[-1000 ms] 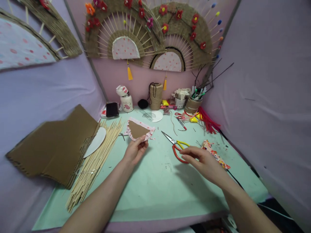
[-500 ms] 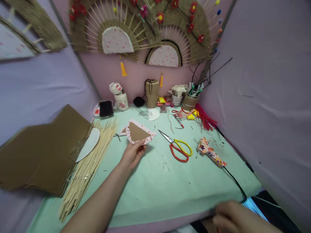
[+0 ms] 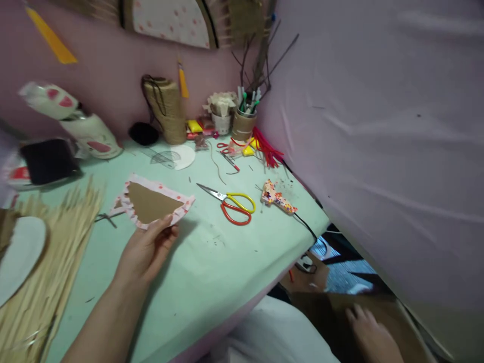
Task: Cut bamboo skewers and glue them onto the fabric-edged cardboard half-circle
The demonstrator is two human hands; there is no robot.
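My left hand (image 3: 149, 247) pinches the lower right edge of a half-round cardboard piece (image 3: 153, 201), raised above the table. Pink-dotted white fabric is folded over the piece's rim, leaving bare brown cardboard in the middle. Down at the lower right, below table height, my right hand (image 3: 374, 330) is over a brown cardboard surface (image 3: 321, 307). Its fingers look stretched out with nothing visible in them, though the view there is dim and slightly blurred. Scissors (image 3: 230, 201) with one yellow and one red handle lie right of the held piece. Farther right is a flower-patterned glue gun (image 3: 278, 197).
Thin wooden sticks (image 3: 64, 252) and a white rounded piece (image 3: 24, 252) lie at left. Along the back stand a twine roll (image 3: 168, 111), a pen holder (image 3: 244, 123) and a white bottle (image 3: 94, 136). The glue gun's black cord (image 3: 305, 225) runs off the table's right edge.
The view has swung right and down, so table things sit farther left. My right hand has moved from the table's front edge down to the cardboard below. My left hand keeps its hold.
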